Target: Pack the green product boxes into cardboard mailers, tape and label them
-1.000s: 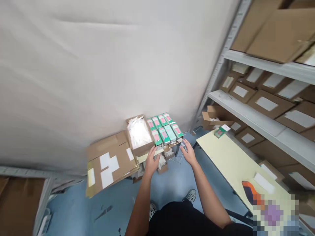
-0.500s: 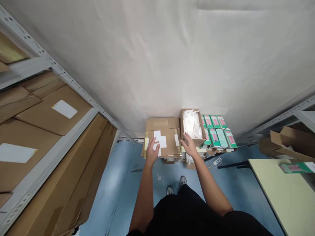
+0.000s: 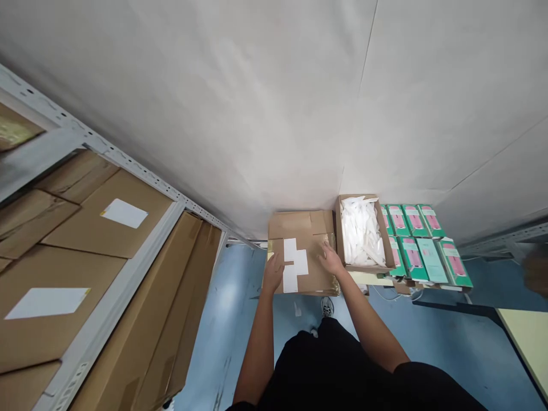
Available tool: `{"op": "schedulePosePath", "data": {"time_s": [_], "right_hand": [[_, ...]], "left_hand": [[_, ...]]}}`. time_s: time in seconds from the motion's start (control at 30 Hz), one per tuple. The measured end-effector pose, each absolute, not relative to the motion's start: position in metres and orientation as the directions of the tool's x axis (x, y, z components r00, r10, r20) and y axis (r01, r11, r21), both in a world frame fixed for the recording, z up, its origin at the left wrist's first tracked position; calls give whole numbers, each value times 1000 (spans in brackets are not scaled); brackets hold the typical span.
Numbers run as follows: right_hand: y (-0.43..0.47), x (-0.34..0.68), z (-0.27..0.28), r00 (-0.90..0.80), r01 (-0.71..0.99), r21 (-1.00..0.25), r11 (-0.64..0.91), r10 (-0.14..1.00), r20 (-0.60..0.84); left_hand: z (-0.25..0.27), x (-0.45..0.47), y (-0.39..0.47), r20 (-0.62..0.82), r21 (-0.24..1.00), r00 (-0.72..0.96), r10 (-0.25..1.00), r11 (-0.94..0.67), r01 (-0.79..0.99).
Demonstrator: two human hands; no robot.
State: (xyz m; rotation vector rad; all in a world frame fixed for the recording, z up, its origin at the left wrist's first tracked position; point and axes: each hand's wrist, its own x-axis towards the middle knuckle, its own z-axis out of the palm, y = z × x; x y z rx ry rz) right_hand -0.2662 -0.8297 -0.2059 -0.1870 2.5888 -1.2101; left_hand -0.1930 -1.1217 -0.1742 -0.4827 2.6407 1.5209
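Flat cardboard lies btwn. both hands, long seam toward the wall, w/ white labels forming a stepped patch L of ctr. L hand is at the L edge of the cardboard; thumb-to-finger gap is narrow, but grip vs. light contact: cannot tell. R hand is over the R part of the same pc., fingers spread wide, nothing held; contact w/ surface cannot be confirmed. Immed. R of the cardboard: open box, filled w/ loose white items. Adj. to its R side: 8 green boxes in 2 rows of 4, most w/ pink panels facing up. Pale tabletop shows below the open box's front edge. L side of area: metal rack w/ brown cartons, 2 white labels visible there. Blue floor below; 2nd table corner at lower R.
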Motion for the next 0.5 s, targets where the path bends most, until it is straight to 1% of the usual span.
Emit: {"op": "schedulePosePath", "data": {"time_s": [0.07, 0.13, 0.2, 0.3, 0.4, 0.47, 0.5], "right_hand": [[-830, -270, -224, -914, 50, -708, 704, -254, -317], [-829, -270, -238, -862, 106, -633, 767, -246, -443], [-831, -268, -249, -813, 138, -569, 811, -235, -532], [-837, -261, -261, -768, 152, -501, 852, -217, -602], [-847, -253, -270, -739, 194, -434, 880, -160, -655], [-853, -247, -273, -753, 216, -421, 881, -125, -646], [-856, -244, -275, -769, 225, -427, 876, -110, -630]], "left_hand": [[-192, -201, -1123, -267, 814, -930, -254, 458, -359], [-206, -208, -1122, -324, 797, -912, -252, 448, -407], [-216, -215, -1121, -365, 786, -898, -245, 436, -438], [-227, -230, -1121, -422, 787, -879, -223, 391, -477], [-237, -246, -1125, -465, 793, -861, -205, 336, -508], [-243, -254, -1133, -412, 836, -890, -197, 307, -455], [-245, -256, -1139, -370, 867, -913, -174, 288, -407]]}}
